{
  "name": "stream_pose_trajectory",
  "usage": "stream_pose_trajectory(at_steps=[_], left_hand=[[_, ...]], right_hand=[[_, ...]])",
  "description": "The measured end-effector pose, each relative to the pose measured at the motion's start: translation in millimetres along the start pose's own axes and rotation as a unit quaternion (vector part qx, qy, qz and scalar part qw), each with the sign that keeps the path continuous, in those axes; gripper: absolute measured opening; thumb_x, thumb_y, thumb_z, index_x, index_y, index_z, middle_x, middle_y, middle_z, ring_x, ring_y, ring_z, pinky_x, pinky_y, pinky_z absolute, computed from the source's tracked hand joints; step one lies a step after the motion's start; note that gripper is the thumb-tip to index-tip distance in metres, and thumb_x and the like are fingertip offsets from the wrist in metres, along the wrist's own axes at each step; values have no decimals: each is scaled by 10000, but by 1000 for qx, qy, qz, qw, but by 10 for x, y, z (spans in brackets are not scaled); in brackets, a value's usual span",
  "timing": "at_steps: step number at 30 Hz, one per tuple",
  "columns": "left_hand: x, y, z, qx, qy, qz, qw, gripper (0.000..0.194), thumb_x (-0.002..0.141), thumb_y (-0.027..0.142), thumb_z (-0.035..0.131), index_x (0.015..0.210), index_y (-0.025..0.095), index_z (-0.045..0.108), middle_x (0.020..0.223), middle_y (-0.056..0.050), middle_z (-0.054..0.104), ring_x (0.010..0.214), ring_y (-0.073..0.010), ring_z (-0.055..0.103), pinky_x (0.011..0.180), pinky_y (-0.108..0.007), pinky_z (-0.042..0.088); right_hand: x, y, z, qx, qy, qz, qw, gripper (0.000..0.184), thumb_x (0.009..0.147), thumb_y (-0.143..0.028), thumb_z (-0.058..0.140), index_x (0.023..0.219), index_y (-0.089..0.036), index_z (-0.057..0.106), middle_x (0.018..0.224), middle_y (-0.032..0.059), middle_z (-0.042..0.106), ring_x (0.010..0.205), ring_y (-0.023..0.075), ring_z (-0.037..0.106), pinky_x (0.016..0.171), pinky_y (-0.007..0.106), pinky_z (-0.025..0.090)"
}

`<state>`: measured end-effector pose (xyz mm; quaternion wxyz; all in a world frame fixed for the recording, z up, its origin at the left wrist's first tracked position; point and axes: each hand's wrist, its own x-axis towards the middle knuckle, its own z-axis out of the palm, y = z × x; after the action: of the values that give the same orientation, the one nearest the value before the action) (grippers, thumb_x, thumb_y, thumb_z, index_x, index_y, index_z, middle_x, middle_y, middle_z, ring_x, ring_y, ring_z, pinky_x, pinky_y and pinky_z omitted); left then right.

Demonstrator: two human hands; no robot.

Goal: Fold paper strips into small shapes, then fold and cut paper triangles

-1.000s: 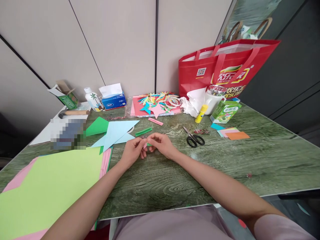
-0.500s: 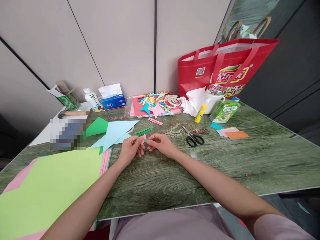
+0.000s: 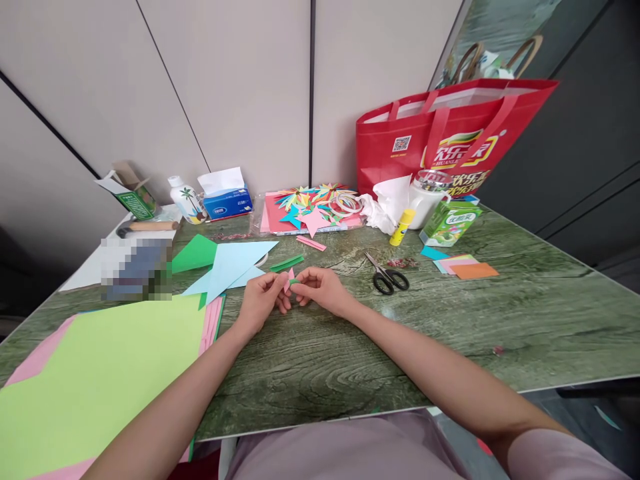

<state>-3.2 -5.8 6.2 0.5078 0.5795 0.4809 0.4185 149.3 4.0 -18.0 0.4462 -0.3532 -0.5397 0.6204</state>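
Observation:
My left hand [image 3: 263, 299] pinches a small folded pink paper piece [image 3: 291, 275] between thumb and fingers. Against it, my right hand [image 3: 320, 288] grips a small green paper strip [image 3: 294, 282], its fingers curled. Both hands are close together above the table, and the fingers partly hide the papers. Just beyond them lie a folded green strip [image 3: 287, 263] and a folded pink strip [image 3: 311, 243]. Black-handled scissors [image 3: 385, 275] rest partly open to the right of my right hand. Light blue folded paper [image 3: 235, 263] lies left of my left hand.
Large yellow-green sheets [image 3: 110, 373] cover the near left. Behind stand a blue tissue pack [image 3: 227, 203], paper stars [image 3: 313, 219], a yellow glue stick [image 3: 402, 227], a white mug [image 3: 423, 205], a green carton [image 3: 450, 223] and a red bag [image 3: 390, 150]. Small coloured papers [image 3: 475, 270] lie right.
My right fingers have shifted slightly at the green strip, and the pink piece has turned a little. Otherwise the hands and table objects stay in place.

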Motion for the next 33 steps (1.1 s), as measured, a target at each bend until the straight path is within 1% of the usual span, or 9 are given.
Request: stream_pose_trajectory(at_steps=[5,9,15,20,24,29,31,33], left_hand=[[-11,11,11,13,-4,16,1000,297,741,426,590,617,157,573,450,19,568,396,-114,543,415,-225,462],[-18,32,13,-20,-13,4,1000,261,680,396,661,700,138,629,472,17,580,425,-113,541,438,-232,467],[-22,22,-9,-67,-26,-38,997,272,617,351,724,758,132,645,484,17,587,420,-100,521,418,-220,433],[-33,43,-17,-93,-27,-48,994,256,614,356,728,683,124,646,439,25,545,399,-82,473,395,-203,368],[-34,82,-9,-118,-16,-52,992,235,618,344,728,647,131,631,459,22,553,421,-88,493,423,-210,396],[-7,76,-9,-148,-22,-57,987,360,749,455,577,596,130,597,527,-11,572,486,-111,534,451,-228,439],[-2,62,-8,-135,-20,-46,990,331,751,431,585,621,128,610,544,-12,580,494,-110,538,465,-229,446],[-3,48,-7,-98,-20,-34,994,236,713,352,650,648,125,627,556,-6,597,472,-94,528,473,-217,437]], right_hand=[[-4,12,1,-18,1,1,1000,314,643,-431,687,665,-142,568,518,-24,601,456,82,565,470,212,501],[-7,5,-9,-11,-15,-2,1000,318,636,-436,694,656,-140,578,531,-20,606,475,83,570,483,213,498],[-26,-42,-35,-28,-57,-5,998,300,662,-431,678,665,-142,602,583,-2,629,510,87,577,516,217,499],[-38,-75,-36,-29,-78,-3,997,305,666,-437,676,663,-139,608,577,-2,632,498,85,571,509,211,491],[-23,-63,-13,-15,-57,3,998,313,659,-443,678,648,-140,600,545,-7,626,468,84,569,484,208,485],[3,-32,16,12,5,18,1000,309,640,-427,693,671,-136,593,567,-3,639,485,88,589,501,217,505],[10,-23,21,19,16,25,999,300,641,-413,695,667,-134,586,566,-6,636,472,82,583,494,214,505],[15,-19,25,25,19,31,999,292,644,-403,695,651,-138,571,548,-13,627,456,81,577,477,210,500]])
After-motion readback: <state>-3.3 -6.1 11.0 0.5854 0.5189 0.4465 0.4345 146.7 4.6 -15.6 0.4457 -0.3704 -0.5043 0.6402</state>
